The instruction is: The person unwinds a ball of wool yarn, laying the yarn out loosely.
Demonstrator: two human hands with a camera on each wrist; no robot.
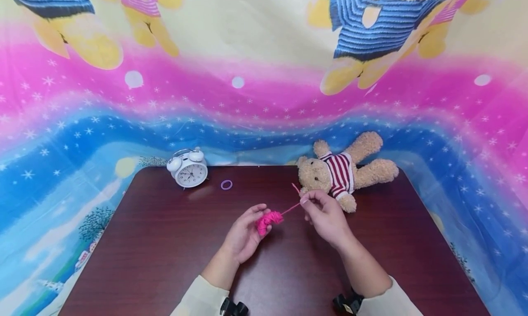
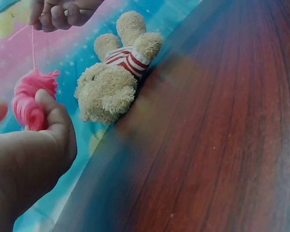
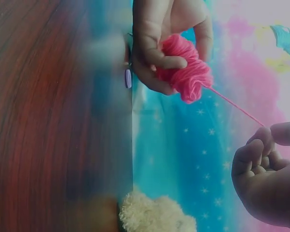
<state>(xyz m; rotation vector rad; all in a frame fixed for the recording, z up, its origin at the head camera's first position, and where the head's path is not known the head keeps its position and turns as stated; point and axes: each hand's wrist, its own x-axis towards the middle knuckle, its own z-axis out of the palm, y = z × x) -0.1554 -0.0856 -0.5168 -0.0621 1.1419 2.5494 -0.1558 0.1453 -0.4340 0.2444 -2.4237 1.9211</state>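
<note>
A bundle of bright pink yarn (image 1: 270, 220) is held by my left hand (image 1: 244, 236), whose fingers curl round its lower end above the table. From the bundle a single strand (image 3: 236, 104) runs taut to my right hand (image 1: 327, 217). There the thumb and index finger pinch it, and a short loose tail sticks up past the fingertips. In the left wrist view the yarn bundle (image 2: 35, 99) shows as a bunched skein with the left fingers along its side. The right wrist view shows the left hand (image 3: 159, 48) gripping the same bundle.
Behind my right hand a teddy bear (image 1: 340, 169) in a red-and-white striped shirt lies on its back. A white twin-bell alarm clock (image 1: 191, 171) stands at the table's back left, with a purple ring (image 1: 226, 184) beside it. A printed cloth (image 1: 247, 100) hangs behind the brown table (image 1: 173, 261).
</note>
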